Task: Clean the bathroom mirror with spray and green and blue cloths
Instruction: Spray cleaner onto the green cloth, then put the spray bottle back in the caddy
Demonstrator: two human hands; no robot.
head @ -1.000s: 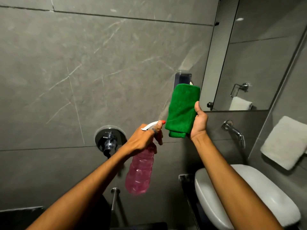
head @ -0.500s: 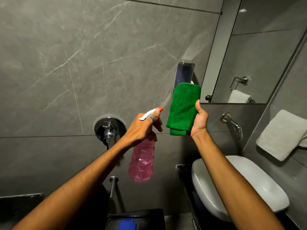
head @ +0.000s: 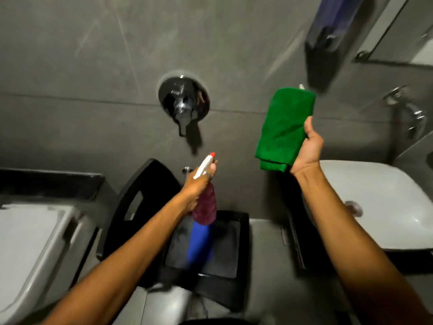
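Surrounding: black chair (head: 145, 198) at 6 o'clock, white basin (head: 379, 207) at 3 o'clock
Green cloth (head: 284, 130): folded, gripped by right hand (head: 307, 151)
Spray bottle (head: 206, 202): pink, clasped by left hand (head: 199, 186)

toilet (head: 25, 249) left, chair (head: 145, 184) middle, sink (head: 375, 202) right

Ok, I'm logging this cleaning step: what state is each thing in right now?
Spray bottle: upright, held in left hand.
Green cloth: folded, held up by right hand.
Blue cloth: lying on black chair.
Mirror: only a corner visible.
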